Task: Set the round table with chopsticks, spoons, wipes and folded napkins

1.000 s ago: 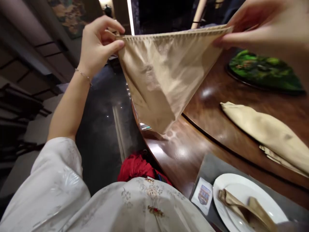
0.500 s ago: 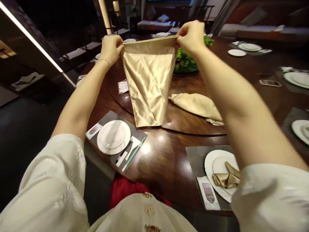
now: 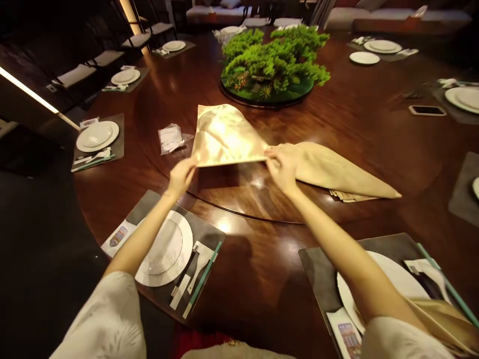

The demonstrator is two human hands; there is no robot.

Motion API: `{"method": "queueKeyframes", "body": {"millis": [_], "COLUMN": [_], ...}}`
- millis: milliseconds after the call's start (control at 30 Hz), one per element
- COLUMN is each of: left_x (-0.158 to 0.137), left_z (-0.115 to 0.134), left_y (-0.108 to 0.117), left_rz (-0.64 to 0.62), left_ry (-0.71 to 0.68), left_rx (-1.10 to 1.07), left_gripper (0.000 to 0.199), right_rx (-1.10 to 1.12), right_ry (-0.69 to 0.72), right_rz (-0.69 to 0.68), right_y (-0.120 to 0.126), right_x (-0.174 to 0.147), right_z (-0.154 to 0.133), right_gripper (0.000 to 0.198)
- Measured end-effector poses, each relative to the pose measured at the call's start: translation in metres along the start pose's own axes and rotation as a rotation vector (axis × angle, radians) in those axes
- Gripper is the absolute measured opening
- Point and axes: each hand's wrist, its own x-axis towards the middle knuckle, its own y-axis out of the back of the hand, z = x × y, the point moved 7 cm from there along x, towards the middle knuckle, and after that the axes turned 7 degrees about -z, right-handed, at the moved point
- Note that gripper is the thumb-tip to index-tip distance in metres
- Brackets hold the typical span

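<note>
A shiny gold cloth napkin [image 3: 228,137] is stretched between my two hands over the round wooden table, its far part lying back toward the plant. My left hand [image 3: 182,175] pinches its near left corner. At the near right corner my right hand [image 3: 281,167] has its fingers closed on the cloth. Just right of that hand lies a pile of folded gold napkins [image 3: 333,167], tapering to a point. Below my left hand is a white plate stack [image 3: 168,244] on a grey placemat [image 3: 149,202], partly covered by my forearm.
A green miniature tree display [image 3: 275,65] stands mid-table. A clear packet [image 3: 172,138] lies left of the napkin. Chopsticks [image 3: 202,279] sit beside the near plate. A phone [image 3: 427,110] rests at right; another placemat [image 3: 318,274] with a plate and gold napkin is at lower right.
Both hands have come down with the napkin, from held up and hanging to low over the table. The view has shifted, and the tree display is now uncovered.
</note>
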Motion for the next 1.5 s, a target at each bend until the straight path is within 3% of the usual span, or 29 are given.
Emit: {"method": "queueKeyframes", "body": {"millis": [100,200,267,333,567,667,733,800,867,967,1100,1233,1300,1400,1500], "left_x": [-0.078,-0.123,-0.137,-0.142,-0.119,-0.113,-0.111,-0.109,-0.107,-0.111,-0.122,-0.120,-0.119,-0.127,-0.137], "left_z": [-0.033,-0.044,-0.046,-0.048,-0.061,-0.070,-0.076,-0.081,-0.086,-0.095,-0.096,-0.088,-0.083,-0.079,-0.075], "left_y": [-0.084,-0.126,-0.135,-0.136,-0.139,-0.142,-0.142,-0.143,-0.146,-0.154,-0.162,-0.158,-0.157,-0.158,-0.150], "left_rz": [-0.285,-0.505,-0.602,-0.666,-0.658,-0.666,-0.675,-0.679,-0.663,-0.549,-0.328,-0.186,-0.091,-0.058,-0.155], "left_ry": [0.169,0.194,0.205,0.257,0.619,0.841,0.945,0.978,0.987,1.115,1.325,1.296,1.275,1.263,1.188], "left_rx": [-0.059,-0.083,-0.076,-0.045,0.074,0.119,0.144,0.145,0.095,-0.239,-0.725,-0.960,-1.087,-0.996,-0.541], "left_gripper": [0.026,0.027,0.028,0.029,0.020,0.027,0.033,0.025,0.014,0.019,0.019,0.012,0.011,0.017,0.018], "right_rx": [-0.030,-0.072,-0.092,-0.124,-0.292,-0.351,-0.343,-0.300,-0.259,-0.160,0.215,0.504,0.546,0.363,0.006], "right_ry": [-0.141,-0.114,-0.116,-0.207,-0.776,-0.938,-0.993,-1.017,-1.029,-1.057,-1.201,-1.203,-1.163,-1.116,-0.965], "right_rz": [-0.340,-0.633,-0.765,-0.850,-0.942,-0.935,-0.892,-0.866,-0.849,-0.756,-0.481,-0.229,-0.148,-0.191,-0.361], "right_y": [-0.069,-0.104,-0.110,-0.111,-0.119,-0.122,-0.123,-0.126,-0.130,-0.133,-0.135,-0.135,-0.130,-0.122,-0.116], "right_x": [-0.087,-0.140,-0.157,-0.164,-0.159,-0.151,-0.146,-0.143,-0.143,-0.144,-0.155,-0.162,-0.167,-0.179,-0.188], "right_z": [0.051,0.069,0.071,0.076,0.104,0.112,0.117,0.122,0.125,0.128,0.128,0.123,0.118,0.108,0.095], "right_gripper": [0.015,0.018,0.020,0.025,0.022,0.019,0.030,0.034,0.026,0.017,0.013,0.007,0.014,0.027,0.024]}}
